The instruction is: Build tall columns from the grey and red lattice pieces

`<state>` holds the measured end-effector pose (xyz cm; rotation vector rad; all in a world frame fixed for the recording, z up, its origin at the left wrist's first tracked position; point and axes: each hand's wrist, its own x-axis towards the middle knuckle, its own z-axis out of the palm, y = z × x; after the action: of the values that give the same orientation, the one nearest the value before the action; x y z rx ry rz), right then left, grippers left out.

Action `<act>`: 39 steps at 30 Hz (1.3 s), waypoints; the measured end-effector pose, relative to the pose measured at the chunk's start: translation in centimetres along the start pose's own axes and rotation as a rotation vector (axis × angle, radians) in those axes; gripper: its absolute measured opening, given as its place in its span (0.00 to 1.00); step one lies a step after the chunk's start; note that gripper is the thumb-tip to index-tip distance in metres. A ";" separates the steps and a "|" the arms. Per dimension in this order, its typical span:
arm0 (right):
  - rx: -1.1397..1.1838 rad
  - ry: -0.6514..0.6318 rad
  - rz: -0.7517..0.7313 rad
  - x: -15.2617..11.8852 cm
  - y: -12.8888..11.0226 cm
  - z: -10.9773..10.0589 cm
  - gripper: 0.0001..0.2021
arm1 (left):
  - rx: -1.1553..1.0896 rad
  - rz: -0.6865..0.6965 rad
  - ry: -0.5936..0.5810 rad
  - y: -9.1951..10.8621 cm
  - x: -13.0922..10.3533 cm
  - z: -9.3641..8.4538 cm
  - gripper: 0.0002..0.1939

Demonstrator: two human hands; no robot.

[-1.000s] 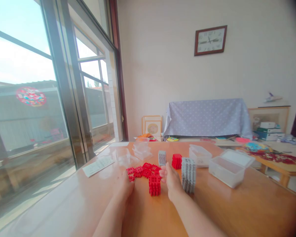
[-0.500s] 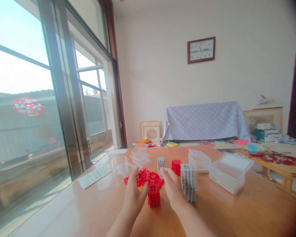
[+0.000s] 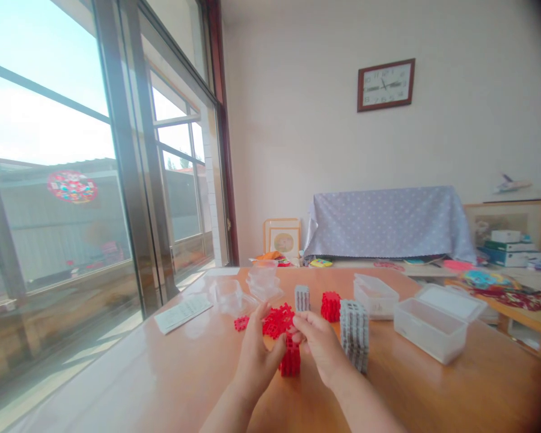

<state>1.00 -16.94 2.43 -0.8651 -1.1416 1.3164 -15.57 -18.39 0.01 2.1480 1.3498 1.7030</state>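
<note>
My left hand (image 3: 259, 352) is beside a stack of red lattice pieces (image 3: 291, 359), its thumb and fingers apart and nothing held. Pinched in the fingertips of my right hand (image 3: 318, 343) is a red piece (image 3: 297, 332), partly hidden, over the back of that stack. Loose red pieces (image 3: 277, 320) lie in a pile just beyond both hands. To the right of my right hand stands a tall grey stack (image 3: 354, 337). Farther back are a small grey stack (image 3: 302, 298) and another red stack (image 3: 330, 307).
Two clear plastic boxes (image 3: 433, 328) (image 3: 376, 297) stand on the right of the wooden table (image 3: 130, 385). Clear containers (image 3: 264, 284) and a paper sheet (image 3: 183, 313) lie at the back left. A window is at the left.
The view has shifted, so the scene sits farther right. My right hand has come in toward the red stack, and a red piece now shows at its fingertips. The red pile looks smaller.
</note>
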 end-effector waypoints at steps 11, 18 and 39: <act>-0.007 -0.009 0.054 0.0 0.5 0.1 0.15 | 0.000 -0.019 0.000 0.1 0.4 -0.4 0.26; -0.028 -0.001 0.005 -0.2 0.0 0.0 0.14 | -0.137 -0.102 -0.034 1.3 0.7 -0.9 0.19; -0.810 0.015 -0.585 -0.4 0.3 0.4 0.27 | -0.883 -0.657 -0.096 1.9 1.1 -0.7 0.12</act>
<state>0.62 -17.34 2.23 -0.9847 -1.7845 0.3420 -15.05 -19.07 2.14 1.1187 0.8595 1.4684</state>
